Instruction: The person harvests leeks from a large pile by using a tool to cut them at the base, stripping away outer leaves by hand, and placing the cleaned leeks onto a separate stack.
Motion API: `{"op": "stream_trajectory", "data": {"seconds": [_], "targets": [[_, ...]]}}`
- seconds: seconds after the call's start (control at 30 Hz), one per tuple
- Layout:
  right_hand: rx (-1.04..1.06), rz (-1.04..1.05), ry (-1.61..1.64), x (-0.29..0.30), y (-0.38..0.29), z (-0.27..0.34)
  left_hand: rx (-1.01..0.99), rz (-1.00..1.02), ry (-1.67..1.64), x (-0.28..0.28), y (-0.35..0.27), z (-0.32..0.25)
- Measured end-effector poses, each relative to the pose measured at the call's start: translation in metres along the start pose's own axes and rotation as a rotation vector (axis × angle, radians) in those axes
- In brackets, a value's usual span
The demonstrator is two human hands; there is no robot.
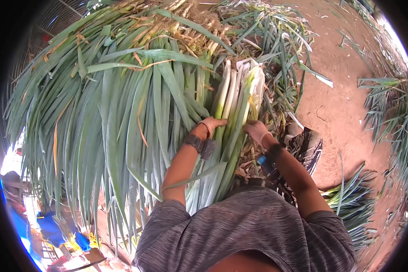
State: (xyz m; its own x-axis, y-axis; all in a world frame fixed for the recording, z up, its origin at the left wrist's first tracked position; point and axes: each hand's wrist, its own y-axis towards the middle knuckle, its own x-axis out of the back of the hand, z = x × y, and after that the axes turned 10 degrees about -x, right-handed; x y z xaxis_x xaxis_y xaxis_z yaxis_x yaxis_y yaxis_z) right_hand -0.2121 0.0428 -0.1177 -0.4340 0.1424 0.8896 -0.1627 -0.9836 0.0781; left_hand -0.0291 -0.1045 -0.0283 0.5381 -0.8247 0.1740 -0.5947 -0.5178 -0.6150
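A bundle of leeks [234, 98] lies in front of me, white stems pointing away and green leaves running back towards my body. My left hand [215, 123] grips its left side, the thumb resting across the stems and the other fingers hidden. At the opposite side my right hand [256, 132] holds the outer stems, its fingertips partly hidden. Pale coverings wrap both hands, and dark bands circle the wrists. Loose whitish outer layers [257, 86] hang at the upper right of the bundle.
A large heap of untrimmed leeks [105, 112] fills the left side, its dry roots [204, 20] at the top. Stripped leaves [275, 44] litter the reddish dirt floor [340, 112]. More leeks lie at the far right [394, 112] and lower right [353, 204].
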Motion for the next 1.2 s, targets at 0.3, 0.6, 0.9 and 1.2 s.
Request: {"op": "stream_trajectory", "data": {"seconds": [0.3, 0.6, 0.9, 1.2], "targets": [[-1.094, 0.290, 1.686, -0.001, 0.040, 0.032, 0.030, 0.274, -0.478, 0.001, 0.014, 0.017], [-0.747, 0.475, 2.029, 0.068, 0.005, 0.074, -0.122, 0.274, -0.404, -0.002, -0.088, -0.024], [-0.194, 0.383, 1.568, 0.126, -0.034, 0.105, -0.338, 0.359, -0.118, 0.001, -0.139, -0.044], [0.109, 0.802, 1.683, 0.131, -0.013, 0.104, -0.459, 0.633, -0.891, -0.031, -0.157, -0.012]]}}
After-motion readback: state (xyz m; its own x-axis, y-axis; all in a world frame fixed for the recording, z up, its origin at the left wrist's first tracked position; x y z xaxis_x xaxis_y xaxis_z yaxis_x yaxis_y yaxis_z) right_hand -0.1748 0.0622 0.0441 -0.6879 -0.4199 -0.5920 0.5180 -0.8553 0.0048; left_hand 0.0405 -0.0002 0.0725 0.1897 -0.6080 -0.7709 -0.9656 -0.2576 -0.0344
